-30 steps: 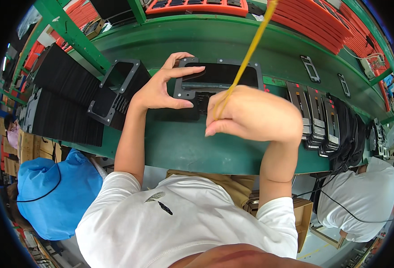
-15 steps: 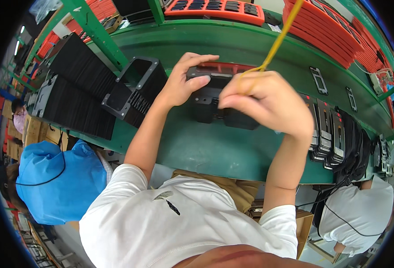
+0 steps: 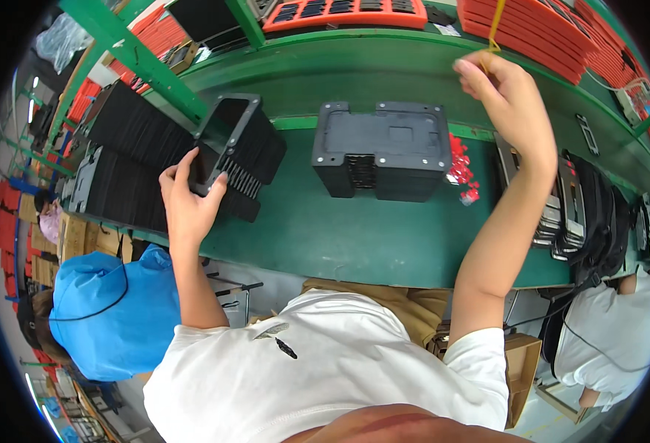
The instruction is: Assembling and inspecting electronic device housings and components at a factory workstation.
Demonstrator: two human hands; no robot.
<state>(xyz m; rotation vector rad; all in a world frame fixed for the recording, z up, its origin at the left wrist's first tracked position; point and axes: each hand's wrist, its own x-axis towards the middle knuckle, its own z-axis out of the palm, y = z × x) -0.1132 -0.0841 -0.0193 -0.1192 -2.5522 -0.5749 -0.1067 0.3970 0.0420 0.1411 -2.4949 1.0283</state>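
My left hand (image 3: 191, 201) is at the smaller stack of black plastic frames (image 3: 247, 144) on the left, thumb and fingers apart at the edge of its top frame. My right hand (image 3: 513, 100) is raised over the back right of the bench. Its fingers are curled at the lower end of a yellow cord (image 3: 495, 31) that hangs from above; how the cord passes round them is partly hidden. Between my arms stands a neat stack of dark grey notched plates (image 3: 384, 140), touched by neither hand. Small red pieces (image 3: 460, 161) lie at its right side.
Tall rows of black frames (image 3: 129, 177) fill the bench's left. Metal-edged parts (image 3: 574, 210) and black straps (image 3: 598, 207) lie right. Orange-red trays (image 3: 520, 37) are stacked on the back shelf. A green post (image 3: 144, 63) rises back left. People in blue (image 3: 115, 310) and white (image 3: 609, 340) sit on either side.
My left hand has left the middle stack and moved to the frames on the left. My right hand has lifted up and right with the cord, uncovering the stack's top and the red pieces.
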